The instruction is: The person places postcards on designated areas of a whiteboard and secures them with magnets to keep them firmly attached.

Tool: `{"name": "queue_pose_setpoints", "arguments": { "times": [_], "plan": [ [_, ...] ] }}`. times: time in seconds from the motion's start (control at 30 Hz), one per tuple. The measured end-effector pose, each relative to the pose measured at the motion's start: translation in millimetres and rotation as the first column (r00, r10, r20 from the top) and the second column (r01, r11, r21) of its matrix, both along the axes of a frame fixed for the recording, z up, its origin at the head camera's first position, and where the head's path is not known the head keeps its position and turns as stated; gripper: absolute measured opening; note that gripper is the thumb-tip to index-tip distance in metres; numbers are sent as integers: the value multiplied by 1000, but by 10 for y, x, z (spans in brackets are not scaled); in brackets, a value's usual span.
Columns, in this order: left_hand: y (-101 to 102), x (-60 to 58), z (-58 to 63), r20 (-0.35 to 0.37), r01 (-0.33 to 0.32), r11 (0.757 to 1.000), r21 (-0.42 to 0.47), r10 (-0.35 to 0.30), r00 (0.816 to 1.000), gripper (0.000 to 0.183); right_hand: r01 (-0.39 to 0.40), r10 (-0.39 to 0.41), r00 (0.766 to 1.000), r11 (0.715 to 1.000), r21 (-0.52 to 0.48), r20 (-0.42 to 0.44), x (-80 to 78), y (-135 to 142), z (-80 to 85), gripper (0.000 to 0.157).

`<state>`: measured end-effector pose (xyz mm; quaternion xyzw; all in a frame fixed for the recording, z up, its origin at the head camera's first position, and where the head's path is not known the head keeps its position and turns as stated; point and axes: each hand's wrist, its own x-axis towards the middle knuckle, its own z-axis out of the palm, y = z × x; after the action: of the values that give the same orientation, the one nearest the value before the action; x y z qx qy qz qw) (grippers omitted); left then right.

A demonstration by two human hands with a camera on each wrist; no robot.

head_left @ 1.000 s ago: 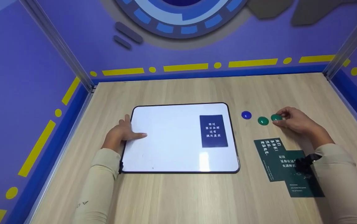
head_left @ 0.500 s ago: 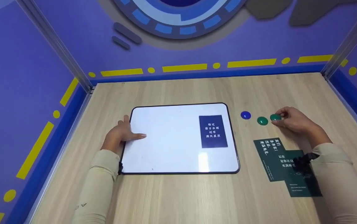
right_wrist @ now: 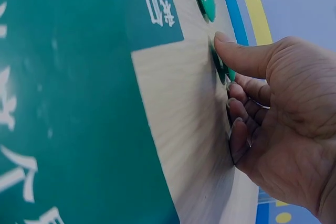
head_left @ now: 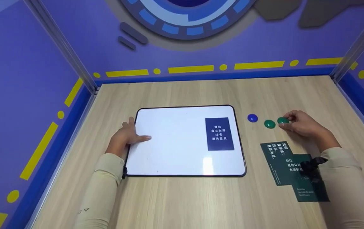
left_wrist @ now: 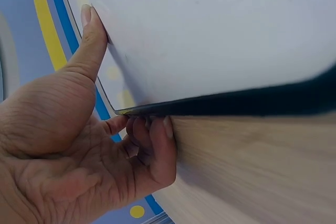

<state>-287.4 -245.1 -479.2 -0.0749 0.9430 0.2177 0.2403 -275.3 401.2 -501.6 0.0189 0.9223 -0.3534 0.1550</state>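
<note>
A white whiteboard point(head_left: 175, 143) with a thin black frame lies on the wooden table, a dark blue card point(head_left: 220, 143) with white characters flat on its right part. My left hand point(head_left: 124, 133) holds the board's left edge, thumb over the white face and fingers curled at the frame, as the left wrist view shows. At the right, my right hand point(head_left: 304, 123) pinches a glossy round green magnet point(head_left: 282, 120) between thumb and fingers, low at the tabletop. Another green magnet point(head_left: 269, 124) lies just left of it, and a blue magnet point(head_left: 252, 118) farther left.
Two dark green cards, an upper one point(head_left: 269, 152) and a lower one point(head_left: 307, 187), overlap on the table point(head_left: 182, 203) in front of the right hand. The right forearm and its wrist camera cover part of them. Purple-blue panels point(head_left: 182, 57) wall the table at the back and sides.
Both hands keep their places on the board and the green magnet. Only the head view shifts slightly.
</note>
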Motion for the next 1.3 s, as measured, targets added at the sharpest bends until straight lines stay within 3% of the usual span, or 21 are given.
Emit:
{"name": "queue_pose_setpoints", "arguments": {
  "times": [0.4,0.9,1.1,1.3],
  "plan": [
    [-55,-25,-46,11,4,1000,-11,-3,1000,137,21,-20,999,999,-36,34,-13,-18,-1,65],
    [-41,-27,-30,11,16,1000,-19,-16,1000,135,11,-11,1000,999,34,-10,-14,-64,12,64],
    [-8,-27,-33,5,25,999,-24,-25,1000,130,28,-26,999,999,39,-39,-28,-177,104,66],
    [-8,15,-20,-12,19,1000,-14,-19,1000,128,17,-16,997,1000,21,-72,-12,-460,182,65]
  ]
}}
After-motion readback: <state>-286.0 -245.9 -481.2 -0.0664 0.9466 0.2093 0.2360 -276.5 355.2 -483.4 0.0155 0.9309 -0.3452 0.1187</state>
